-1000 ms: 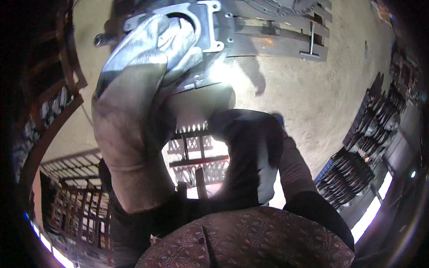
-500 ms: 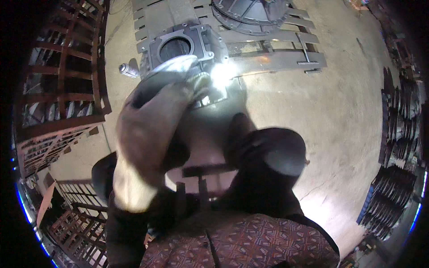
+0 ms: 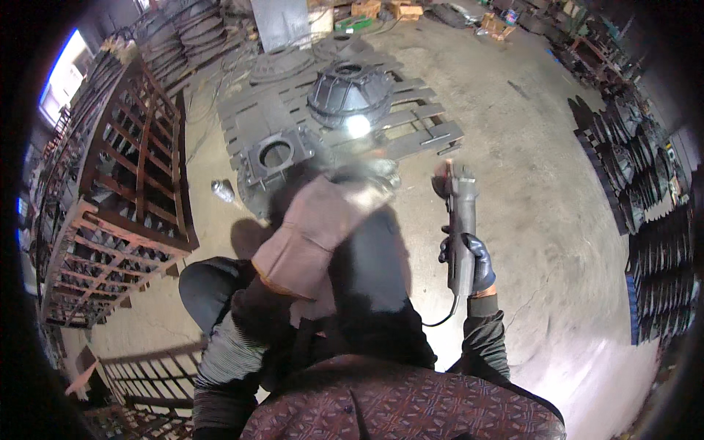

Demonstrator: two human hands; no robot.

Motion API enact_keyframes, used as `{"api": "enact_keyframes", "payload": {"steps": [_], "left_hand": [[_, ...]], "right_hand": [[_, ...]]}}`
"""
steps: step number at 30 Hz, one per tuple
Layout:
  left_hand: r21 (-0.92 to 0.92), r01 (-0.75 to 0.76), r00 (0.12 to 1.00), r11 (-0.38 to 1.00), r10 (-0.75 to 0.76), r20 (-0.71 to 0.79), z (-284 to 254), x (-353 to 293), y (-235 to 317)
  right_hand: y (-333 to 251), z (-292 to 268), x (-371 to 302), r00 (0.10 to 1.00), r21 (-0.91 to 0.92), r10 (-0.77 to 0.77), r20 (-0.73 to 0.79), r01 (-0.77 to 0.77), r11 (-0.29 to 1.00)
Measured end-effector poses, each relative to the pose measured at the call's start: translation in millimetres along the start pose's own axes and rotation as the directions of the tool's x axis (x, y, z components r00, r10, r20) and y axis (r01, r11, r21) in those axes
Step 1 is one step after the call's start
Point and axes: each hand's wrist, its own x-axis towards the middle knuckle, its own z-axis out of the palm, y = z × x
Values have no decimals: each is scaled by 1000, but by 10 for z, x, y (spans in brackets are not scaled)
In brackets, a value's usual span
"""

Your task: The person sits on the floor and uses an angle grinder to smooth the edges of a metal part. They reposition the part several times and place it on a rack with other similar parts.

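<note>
In my right hand [image 3: 480,265] is an angle grinder [image 3: 462,213], gripped around its body and held upright at my right side. A dark glove with a blue-grey back covers that hand; a cord leaves the grinder's lower end. My left hand [image 3: 367,187] wears a brown leather gauntlet with a pale front part and reaches across in front of my knees. Its fingers are smeared by motion, so what they do is unclear. Just beyond it lies a metal casting [image 3: 292,155] with a round opening. Behind that stands a dark, cone-shaped housing [image 3: 352,99] with a bright light spot on its near side.
Grey slats of a pallet [image 3: 422,139] lie under the castings. A spray can [image 3: 222,191] rests on the floor by the casting. At the left stands a rusty slatted metal crate [image 3: 139,172]. Stacks of dark ribbed parts [image 3: 664,264] line the right side.
The view has tipped up and shows more of the far floor. My left hand has moved right, away from the casting. My right hand with the grinder has come into plain sight.
</note>
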Motion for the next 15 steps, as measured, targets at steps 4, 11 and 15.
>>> {"api": "enact_keyframes", "payload": {"steps": [4,11,15], "left_hand": [[-59,-142,989,988,139,-49,-119,205,432],[-755,577,782,-311,-56,620,-90,695,966],[-762,502,792,-409,-135,595,81,450,948]], "right_hand": [[-531,837,-171,939,278,-215,269,138,951],[-514,1284,-396,876,345,-132,463,-41,938],[-616,1168,-434,985,-231,-53,166,91,969]]}}
